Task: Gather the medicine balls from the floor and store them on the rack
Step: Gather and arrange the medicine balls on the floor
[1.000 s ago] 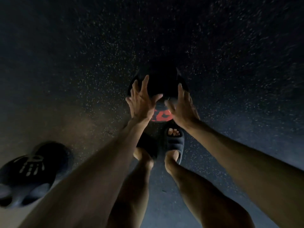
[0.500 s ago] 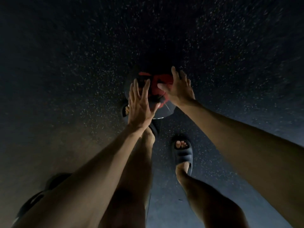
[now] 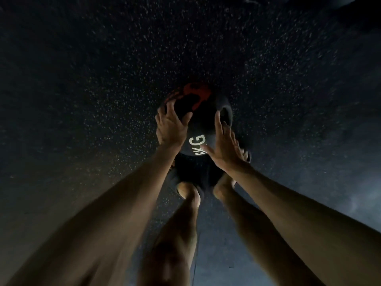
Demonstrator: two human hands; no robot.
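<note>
The medicine ball [image 3: 203, 124] shows a matt black, rubbery-looking skin, with dull red print on top and flat pale lettering on its side. Under it the floor [image 3: 82, 100] reads as dark, matt, rubber-like matting, grainy and flecked all over with pale specks.

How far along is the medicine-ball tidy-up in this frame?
Done: nothing is visibly stored, and no rack is in view. In hand: the medicine ball, black with red print and a KG mark, has the left hand gripping one side and the right hand pressing the other, low over the speckled floor. Left: lift it, carry it to the rack, then collect any other balls.
</note>
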